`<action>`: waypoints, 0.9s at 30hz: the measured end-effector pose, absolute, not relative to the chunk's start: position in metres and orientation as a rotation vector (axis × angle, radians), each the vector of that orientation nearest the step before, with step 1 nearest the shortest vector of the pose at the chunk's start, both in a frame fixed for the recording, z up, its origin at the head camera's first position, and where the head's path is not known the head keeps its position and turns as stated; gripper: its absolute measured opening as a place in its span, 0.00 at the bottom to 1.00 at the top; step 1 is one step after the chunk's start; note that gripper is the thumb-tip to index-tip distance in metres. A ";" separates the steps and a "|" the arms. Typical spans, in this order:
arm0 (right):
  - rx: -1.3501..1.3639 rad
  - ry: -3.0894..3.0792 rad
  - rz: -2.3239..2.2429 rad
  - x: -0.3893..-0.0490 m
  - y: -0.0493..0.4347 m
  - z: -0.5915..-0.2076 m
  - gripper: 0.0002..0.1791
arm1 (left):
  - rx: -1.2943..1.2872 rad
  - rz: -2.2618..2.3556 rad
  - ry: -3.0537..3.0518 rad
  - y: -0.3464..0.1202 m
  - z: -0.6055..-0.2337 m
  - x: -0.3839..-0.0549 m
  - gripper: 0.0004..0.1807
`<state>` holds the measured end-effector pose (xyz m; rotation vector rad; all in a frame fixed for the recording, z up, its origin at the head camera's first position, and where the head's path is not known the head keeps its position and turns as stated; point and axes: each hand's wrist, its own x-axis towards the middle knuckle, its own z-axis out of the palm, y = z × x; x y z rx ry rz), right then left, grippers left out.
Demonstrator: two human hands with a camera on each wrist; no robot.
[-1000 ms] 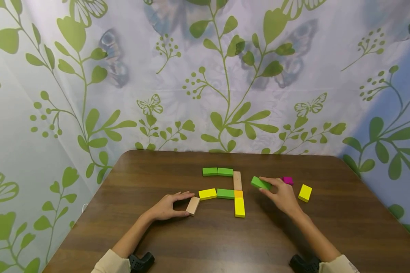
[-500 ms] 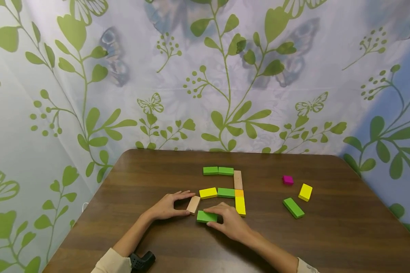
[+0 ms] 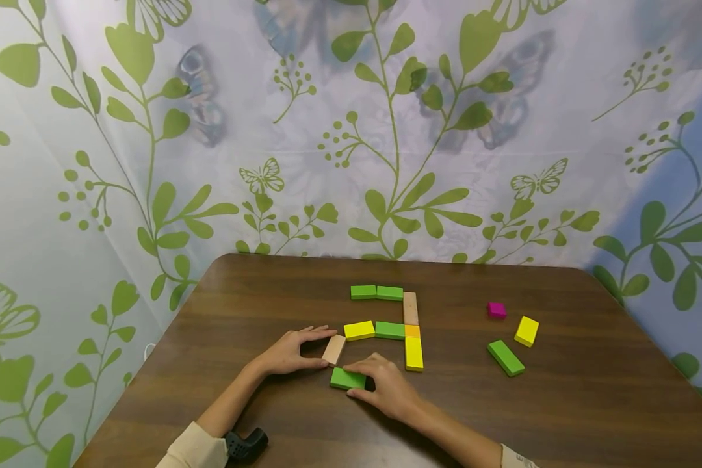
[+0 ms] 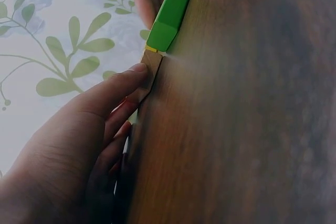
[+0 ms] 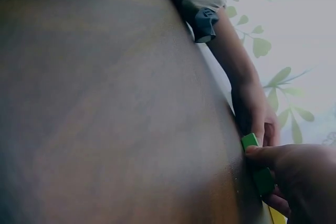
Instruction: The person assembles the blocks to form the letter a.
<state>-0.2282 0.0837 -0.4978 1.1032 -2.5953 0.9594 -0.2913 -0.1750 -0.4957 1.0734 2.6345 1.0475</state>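
My left hand (image 3: 283, 354) holds a plain wooden block (image 3: 334, 350) between thumb and fingers, flat on the table. In the left wrist view its thumb lies along that wooden block (image 4: 152, 64). My right hand (image 3: 389, 389) pinches a green block (image 3: 347, 378) by its long sides, just in front of the wooden block's near end. The right wrist view shows the thumb on the green block (image 5: 249, 140), partly covering it. Behind the wooden block, a yellow block (image 3: 359, 331) and another green block (image 3: 389, 331) run to an orange block (image 3: 412, 331).
Two green blocks (image 3: 363, 292) and an upright-lying wooden block (image 3: 410, 308) form the far part of the layout; a yellow block (image 3: 413, 354) extends nearer. To the right lie a magenta block (image 3: 496, 310), a yellow block (image 3: 526, 331) and a green block (image 3: 506, 358).
My right hand has carried the green block from right of the layout leftward and nearer, to the front end of the wooden block. My left hand keeps its place.
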 end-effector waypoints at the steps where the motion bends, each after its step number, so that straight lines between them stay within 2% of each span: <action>1: 1.097 -2.593 0.956 -0.228 0.084 -0.498 0.21 | 1.071 1.045 2.636 -0.175 -0.496 -0.291 0.35; 19: 1.093 -2.538 0.935 -0.227 0.082 -0.500 0.23 | 1.029 1.024 2.653 -0.175 -0.495 -0.290 0.35; 27: 1.063 -2.500 0.951 -0.224 0.088 -0.496 0.28 | 1.041 1.033 2.651 -0.175 -0.494 -0.290 0.34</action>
